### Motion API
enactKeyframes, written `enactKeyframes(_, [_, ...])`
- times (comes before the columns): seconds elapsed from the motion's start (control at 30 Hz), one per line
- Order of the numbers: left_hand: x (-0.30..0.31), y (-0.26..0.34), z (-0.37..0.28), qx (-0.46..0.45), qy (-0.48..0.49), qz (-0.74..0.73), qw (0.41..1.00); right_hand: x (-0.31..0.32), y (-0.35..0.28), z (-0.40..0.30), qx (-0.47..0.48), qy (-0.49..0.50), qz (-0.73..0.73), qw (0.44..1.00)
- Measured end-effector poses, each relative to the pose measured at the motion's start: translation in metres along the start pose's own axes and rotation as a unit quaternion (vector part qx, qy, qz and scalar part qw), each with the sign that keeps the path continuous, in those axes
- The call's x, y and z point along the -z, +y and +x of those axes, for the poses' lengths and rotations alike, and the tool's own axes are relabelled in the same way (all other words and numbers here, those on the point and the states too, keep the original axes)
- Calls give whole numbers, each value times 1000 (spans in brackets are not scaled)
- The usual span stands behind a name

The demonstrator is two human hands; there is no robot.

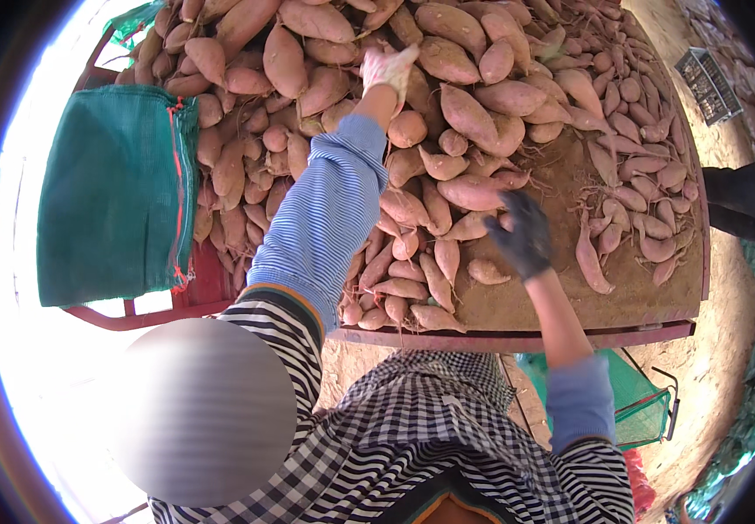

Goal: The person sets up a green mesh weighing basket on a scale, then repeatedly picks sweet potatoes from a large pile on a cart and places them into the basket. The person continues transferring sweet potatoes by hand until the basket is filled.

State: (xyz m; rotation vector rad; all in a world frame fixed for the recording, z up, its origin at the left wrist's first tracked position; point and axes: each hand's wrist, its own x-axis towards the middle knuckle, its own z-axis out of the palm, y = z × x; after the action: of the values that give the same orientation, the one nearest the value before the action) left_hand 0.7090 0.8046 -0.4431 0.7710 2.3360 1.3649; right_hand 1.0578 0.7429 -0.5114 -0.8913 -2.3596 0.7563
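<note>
A large heap of sweet potatoes covers the upper part of a soil-coated table with a red metal edge. My left hand, in a pale stained glove, reaches into the upper middle of the heap; whether its fingers grip a sweet potato cannot be told. In a dark glove, my right hand is over the table, fingers apart and nothing in them, close to the tip of a reddish sweet potato. One small sweet potato lies on the soil just left of its wrist. Thinner, rooty sweet potatoes are spread at the right.
A green mesh bag with a red drawstring hangs over the red frame at left. Below the table's front edge is another green mesh bag on a metal frame. At far right are a black crate and a person's dark-clothed legs.
</note>
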Motion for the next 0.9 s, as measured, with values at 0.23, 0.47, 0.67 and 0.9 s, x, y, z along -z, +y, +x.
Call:
enactKeyframes(0.23, [-28, -7, -23, 226, -21, 23, 974, -65, -3, 63, -86, -222, -227, 944])
enactKeyframes(0.47, [17, -41, -52, 12, -17, -284, 958, -27, 23, 44, -165, -237, -40, 956])
enactKeyframes(0.67, [51, 22, -98, 13, -154, -549, 822, 18, 49, -49, -257, 12, 756, 602])
enactKeyframes(0.9, [-54, 32, -240, 89, -490, -437, 749, 36, -8, -84, -135, 104, 923, 345])
